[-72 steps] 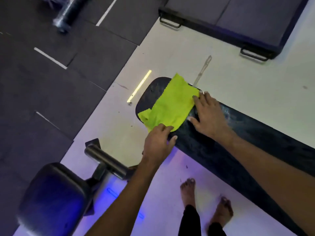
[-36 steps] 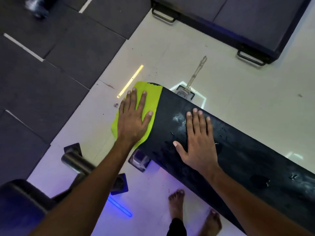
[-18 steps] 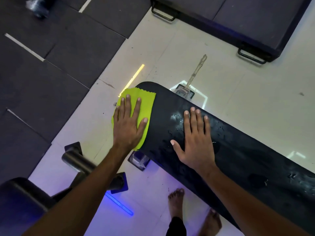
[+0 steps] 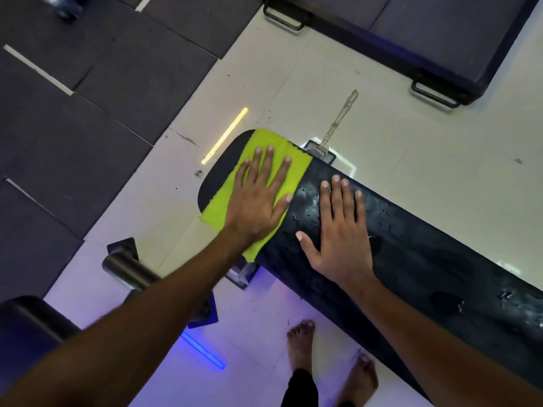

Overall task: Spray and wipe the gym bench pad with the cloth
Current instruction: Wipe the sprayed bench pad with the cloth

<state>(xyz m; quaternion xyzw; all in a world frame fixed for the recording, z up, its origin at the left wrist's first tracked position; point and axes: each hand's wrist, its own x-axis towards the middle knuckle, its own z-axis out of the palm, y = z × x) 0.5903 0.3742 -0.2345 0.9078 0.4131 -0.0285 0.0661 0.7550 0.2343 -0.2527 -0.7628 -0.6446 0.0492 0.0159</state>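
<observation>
Bench pad, black and beaded with spray droplets, ran from the middle of my view off to the near right, its rounded end lying far left above the pale floor. At the near left stood a dark padded seat with a steel roller bar, well apart from the work. On the pad's rounded end lay the yellow-green cloth, spread flat and hanging a little over the near edge. My left hand pressed down on it, fingers straight and splayed, gripping nothing. Just beside the cloth, to its right, my right hand lay flat on the bare wet pad, fingers straight, thumb out, bracing. I judged the spraying done and the wiping under way at the end section. The next move, as I saw it, called for sliding the cloth rightward along the pad through the droplets, with the right hand lifted out of its path.
</observation>
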